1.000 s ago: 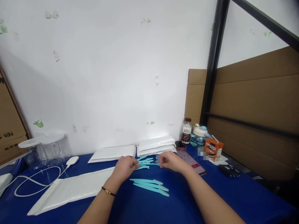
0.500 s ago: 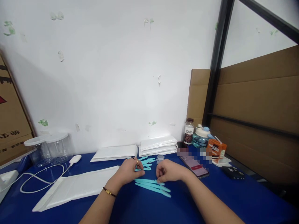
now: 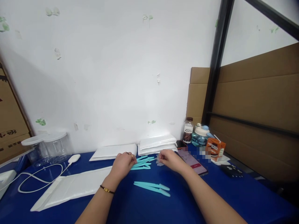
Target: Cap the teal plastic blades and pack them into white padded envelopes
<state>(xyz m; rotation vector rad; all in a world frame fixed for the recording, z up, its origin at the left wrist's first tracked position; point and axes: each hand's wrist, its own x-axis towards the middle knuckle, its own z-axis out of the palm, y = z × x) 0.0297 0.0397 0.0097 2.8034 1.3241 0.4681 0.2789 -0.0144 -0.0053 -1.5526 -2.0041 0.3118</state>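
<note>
A loose pile of teal plastic sticks lies on the blue table near the wall. My left hand, with a thin bracelet at the wrist, rests at the pile's left end, fingers curled around one stick's end. My right hand is at the pile's right side, its fingertips pinched on a small clear cap among a few such caps. Closer to me, a few teal sticks lie side by side, apart from both hands.
White padded envelopes lie at the left and in stacks by the wall. A phone, bottles, an orange carton, clear jars, a white cable and cardboard surround the work spot.
Both hands brought a stick down to the near group half a second ago, then moved back up to the far pile. The left is now on the sticks, the right on the clear caps.
</note>
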